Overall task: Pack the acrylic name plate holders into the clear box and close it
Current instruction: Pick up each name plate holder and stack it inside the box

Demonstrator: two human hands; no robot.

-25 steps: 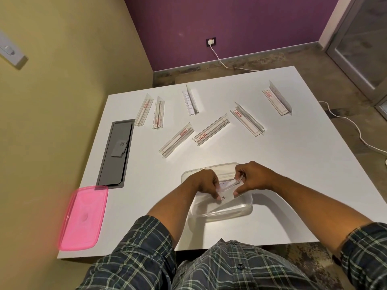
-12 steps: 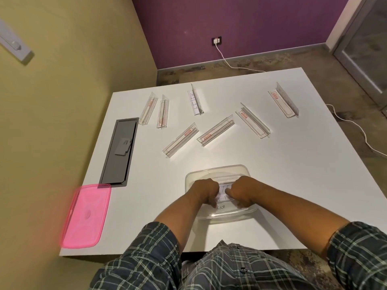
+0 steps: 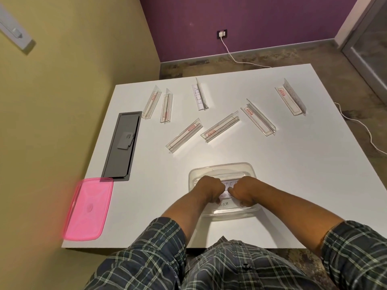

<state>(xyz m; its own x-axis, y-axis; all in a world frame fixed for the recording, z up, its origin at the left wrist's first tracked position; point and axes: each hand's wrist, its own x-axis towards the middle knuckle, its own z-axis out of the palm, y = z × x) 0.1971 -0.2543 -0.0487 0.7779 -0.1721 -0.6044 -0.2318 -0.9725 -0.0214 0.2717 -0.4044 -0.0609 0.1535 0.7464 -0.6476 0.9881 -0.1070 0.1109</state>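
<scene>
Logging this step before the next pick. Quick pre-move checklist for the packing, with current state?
1. Both hands, left hand and right hand, inside the clear box: ok.
2. Name plate holder fully seated: cannot tell, hands cover it.
3. Hands free for next pick: not ok.
4. Seven holders left on the white table, nearest one unobstructed: ok.
5. Pink lid off the box, at table edge: ok.
</scene>
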